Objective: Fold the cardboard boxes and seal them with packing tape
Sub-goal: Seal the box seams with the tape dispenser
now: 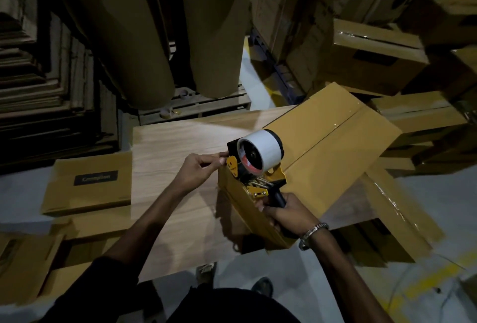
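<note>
Gripping the black handle of a yellow tape dispenser (254, 165), a person's right hand (284, 213) wraps its fingers fully around the grip at the near end of a folded cardboard box (333, 147), which lies at a slant across the right side of a pale wood-grain table (170, 157). The left hand (198, 169) is nearly closed, thumb and fingertips pinched together at the dispenser's front edge (what they hold is too small to make out, though it sits where the tape leaves the roll). The white tape roll (260, 148) stands above the box's near corner, and a glossy strip already runs along the box's centre seam toward its far end. A metal bracelet (313, 233) circles the right wrist. To the left of the table a flat carton with a dark label (89, 183) lies on the grey floor, with more flattened cardboard beside and below it. Two tall brown paper rolls (160, 28) stand on a pallet (204, 106) beyond the table, and stacked cartons (369, 57), some printed with an LG logo, crowd the right background. Flattened sheets are piled high (38, 85) at far left. Taped boxes (402, 209) sit close under the table's right edge.
</note>
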A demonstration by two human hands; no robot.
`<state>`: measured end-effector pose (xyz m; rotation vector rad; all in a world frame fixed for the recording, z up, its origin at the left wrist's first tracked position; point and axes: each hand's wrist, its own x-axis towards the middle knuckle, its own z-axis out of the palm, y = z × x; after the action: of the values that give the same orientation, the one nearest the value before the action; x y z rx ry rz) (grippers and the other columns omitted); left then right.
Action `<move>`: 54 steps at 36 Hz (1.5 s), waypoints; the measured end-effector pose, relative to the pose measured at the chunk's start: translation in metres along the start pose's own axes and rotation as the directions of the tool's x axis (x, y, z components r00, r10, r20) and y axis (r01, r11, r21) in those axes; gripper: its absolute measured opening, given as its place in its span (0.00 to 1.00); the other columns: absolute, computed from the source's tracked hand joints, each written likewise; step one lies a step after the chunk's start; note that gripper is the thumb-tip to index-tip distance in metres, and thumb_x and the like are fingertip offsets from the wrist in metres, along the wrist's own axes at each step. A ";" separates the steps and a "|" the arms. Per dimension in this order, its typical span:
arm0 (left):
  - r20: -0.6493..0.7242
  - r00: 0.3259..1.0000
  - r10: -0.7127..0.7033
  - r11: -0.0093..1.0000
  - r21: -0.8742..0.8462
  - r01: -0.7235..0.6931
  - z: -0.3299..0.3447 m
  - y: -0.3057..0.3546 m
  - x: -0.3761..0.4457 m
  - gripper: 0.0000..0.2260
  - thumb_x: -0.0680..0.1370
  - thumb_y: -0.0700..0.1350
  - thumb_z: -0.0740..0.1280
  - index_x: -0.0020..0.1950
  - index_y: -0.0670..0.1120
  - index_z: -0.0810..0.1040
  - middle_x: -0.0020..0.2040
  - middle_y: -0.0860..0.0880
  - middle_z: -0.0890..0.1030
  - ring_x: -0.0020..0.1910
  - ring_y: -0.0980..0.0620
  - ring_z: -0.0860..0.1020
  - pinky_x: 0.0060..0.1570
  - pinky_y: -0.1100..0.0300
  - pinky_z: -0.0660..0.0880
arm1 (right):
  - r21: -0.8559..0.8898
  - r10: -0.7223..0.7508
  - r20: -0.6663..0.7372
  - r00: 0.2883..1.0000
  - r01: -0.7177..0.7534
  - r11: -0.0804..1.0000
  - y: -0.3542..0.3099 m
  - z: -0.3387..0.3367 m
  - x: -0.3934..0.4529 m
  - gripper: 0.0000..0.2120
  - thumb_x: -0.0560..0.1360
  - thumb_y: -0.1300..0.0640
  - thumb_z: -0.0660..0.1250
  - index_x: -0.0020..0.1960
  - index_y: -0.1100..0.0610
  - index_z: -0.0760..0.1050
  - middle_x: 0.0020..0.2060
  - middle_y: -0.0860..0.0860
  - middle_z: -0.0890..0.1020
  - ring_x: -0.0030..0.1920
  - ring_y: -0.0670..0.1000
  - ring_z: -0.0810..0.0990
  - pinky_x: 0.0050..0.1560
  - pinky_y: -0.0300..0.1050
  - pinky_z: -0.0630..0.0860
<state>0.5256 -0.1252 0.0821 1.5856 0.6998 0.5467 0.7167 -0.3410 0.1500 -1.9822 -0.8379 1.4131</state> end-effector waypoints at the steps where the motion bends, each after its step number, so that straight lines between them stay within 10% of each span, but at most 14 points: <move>1: -0.005 1.000 0.025 0.999 0.036 -0.025 0.000 -0.002 0.001 0.09 0.80 0.40 0.74 0.59 0.45 0.88 0.62 0.53 0.85 0.68 0.55 0.80 0.70 0.54 0.75 | 0.001 0.001 0.001 1.000 -0.001 1.000 0.000 0.000 0.000 0.05 0.80 0.64 0.69 0.50 0.58 0.83 0.27 0.40 0.81 0.27 0.44 0.77 0.32 0.41 0.75; 17: 0.009 0.885 0.465 0.770 0.489 -0.410 -0.009 -0.022 0.008 0.10 0.78 0.47 0.74 0.58 0.47 0.88 0.61 0.55 0.83 0.57 0.55 0.85 0.53 0.52 0.83 | -0.105 -0.014 -0.156 0.988 -0.003 0.994 0.004 0.019 -0.018 0.03 0.76 0.52 0.75 0.47 0.50 0.83 0.30 0.47 0.82 0.29 0.47 0.80 0.33 0.45 0.77; 31: 0.343 0.716 0.607 0.416 0.631 -0.655 0.005 -0.026 0.001 0.13 0.79 0.41 0.75 0.61 0.54 0.87 0.63 0.56 0.85 0.70 0.51 0.78 0.68 0.49 0.72 | -0.154 0.058 -0.215 0.975 -0.093 0.984 0.021 0.025 -0.052 0.16 0.78 0.51 0.74 0.33 0.52 0.77 0.25 0.52 0.80 0.24 0.49 0.76 0.29 0.42 0.74; 37: 0.389 0.663 0.640 0.415 0.552 -0.724 0.008 -0.039 -0.002 0.13 0.83 0.38 0.68 0.66 0.45 0.84 0.70 0.48 0.80 0.75 0.46 0.74 0.75 0.46 0.68 | -0.151 0.083 -0.231 0.969 -0.121 0.981 0.019 0.026 -0.054 0.16 0.78 0.54 0.74 0.33 0.51 0.78 0.24 0.51 0.80 0.24 0.49 0.76 0.32 0.47 0.75; 54: 0.231 0.828 0.510 0.617 0.573 -0.540 0.021 -0.013 -0.024 0.13 0.81 0.43 0.74 0.66 0.49 0.85 0.68 0.51 0.82 0.74 0.51 0.75 0.74 0.44 0.72 | -0.214 0.034 -0.269 0.962 -0.095 0.972 0.066 0.017 -0.087 0.11 0.76 0.56 0.75 0.38 0.57 0.77 0.28 0.53 0.83 0.28 0.55 0.82 0.35 0.54 0.81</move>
<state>0.5215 -0.1564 0.0681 2.4661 0.3659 0.7515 0.6900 -0.4488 0.1485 -2.3267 -0.8475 1.0920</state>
